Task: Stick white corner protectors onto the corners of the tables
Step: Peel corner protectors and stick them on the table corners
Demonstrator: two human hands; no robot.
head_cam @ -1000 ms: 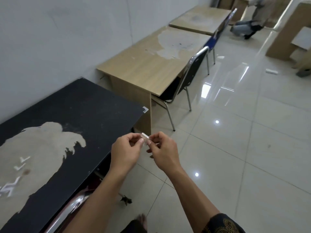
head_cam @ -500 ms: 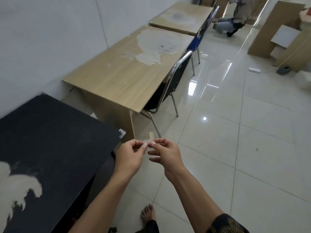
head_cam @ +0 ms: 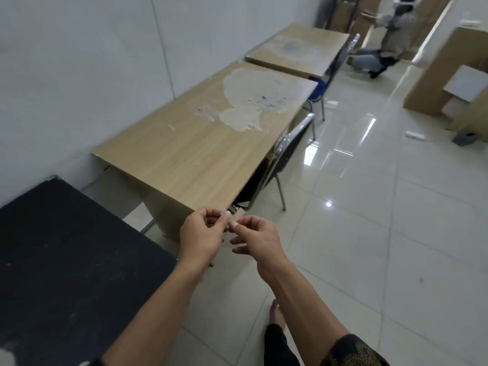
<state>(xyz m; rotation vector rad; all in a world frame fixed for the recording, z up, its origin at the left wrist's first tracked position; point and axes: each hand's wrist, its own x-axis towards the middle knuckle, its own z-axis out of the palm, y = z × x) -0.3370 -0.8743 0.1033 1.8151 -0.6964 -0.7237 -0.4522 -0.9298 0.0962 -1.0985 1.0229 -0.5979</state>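
While pinching the protector [head_cam: 235, 214] in both hands, strip the backing fully before approaching the corner.

Left hand [head_cam: 203, 233]: fingers curled, thumb and forefinger clamped on the protector. Right hand [head_cam: 257, 239]: thumb and forefinger closed on its near end, other fingers spread. Protector or backing film under that pinch: cannot tell.

Location of protector: held in the air, just in front of the near corner of the wood table [head_cam: 184, 159]. Contact with the corner: cannot tell.

Judged step: backing removal, then seating.

- Keep fingertips off the adhesive.
- Align the inner angle with the table corner.
- Seat both faces square to the edges, then press firmly along each face.
- Avoid knocking the chair [head_cam: 287, 151] tucked in beside that corner.
- Expect weak adhesion on flaked laminate; check for sound surface at the corner first.

Containers: one small grey box [head_cam: 464, 138] on the floor [head_cam: 369, 233], far right, well apart from the hands. Contents not discernible.
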